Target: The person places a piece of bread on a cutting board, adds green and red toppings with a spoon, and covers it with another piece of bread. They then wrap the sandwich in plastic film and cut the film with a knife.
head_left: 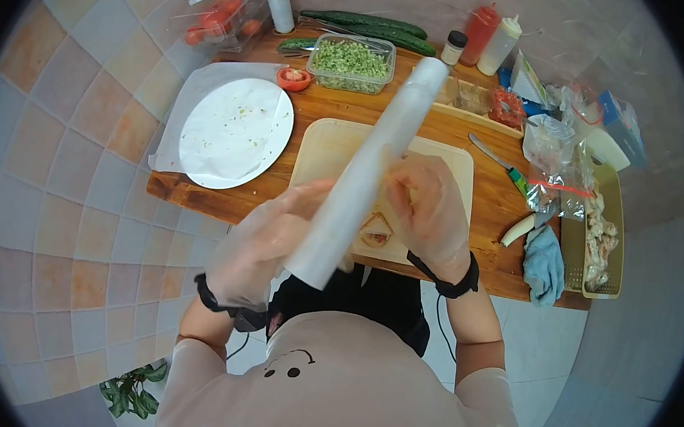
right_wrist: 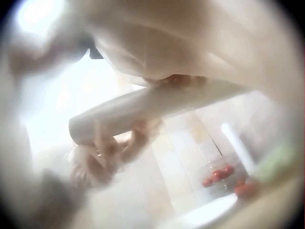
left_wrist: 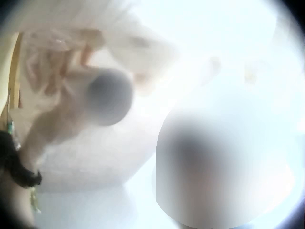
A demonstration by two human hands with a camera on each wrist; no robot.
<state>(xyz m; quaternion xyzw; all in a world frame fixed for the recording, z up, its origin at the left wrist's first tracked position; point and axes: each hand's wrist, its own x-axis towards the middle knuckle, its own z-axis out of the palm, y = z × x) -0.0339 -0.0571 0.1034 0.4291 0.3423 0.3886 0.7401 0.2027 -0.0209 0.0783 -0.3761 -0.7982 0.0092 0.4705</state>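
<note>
The left hand (head_left: pixel 265 236) grips the long, pale, plastic-looking roll (head_left: pixel 369 170), slanting from near left to far right over the flat cream board (head_left: pixel 324 145), but I can't tell if the right hand (head_left: pixel 431 212) pinches it, so holding it steady helps.

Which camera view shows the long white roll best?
The head view: the long white roll shows from end to end. The right wrist view shows one end but partly hides the rest; the left wrist view is too blurred to be sure.
</note>
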